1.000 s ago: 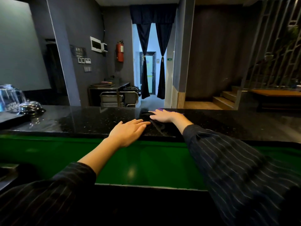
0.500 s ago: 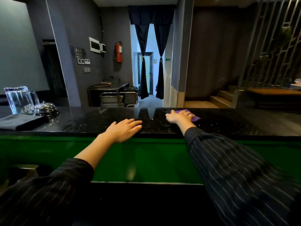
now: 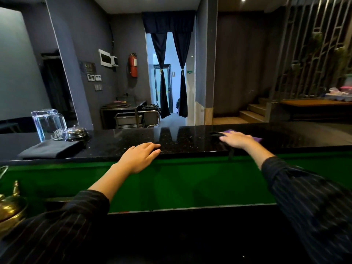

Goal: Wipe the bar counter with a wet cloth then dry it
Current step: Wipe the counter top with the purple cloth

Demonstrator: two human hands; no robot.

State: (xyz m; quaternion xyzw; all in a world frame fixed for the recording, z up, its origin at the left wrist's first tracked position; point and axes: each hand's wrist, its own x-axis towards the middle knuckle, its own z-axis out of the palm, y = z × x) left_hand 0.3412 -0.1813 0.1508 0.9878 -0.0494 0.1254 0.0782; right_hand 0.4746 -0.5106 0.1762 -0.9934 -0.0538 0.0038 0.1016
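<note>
Left hand [image 3: 140, 159] flat, fingers extended and together, palm down on the near edge of the black granite table [image 3: 190, 141], holding nothing. Right hand [image 3: 236, 139] at 2 o'clock from it, well apart, spread flat and pressing down on a purple cloth [image 3: 256, 138]. At 9 o'clock, a folded dark cloth [image 3: 51, 150]; just beyond, a glass pitcher [image 3: 47, 123] beside a metal call bell [image 3: 77, 132].
</note>
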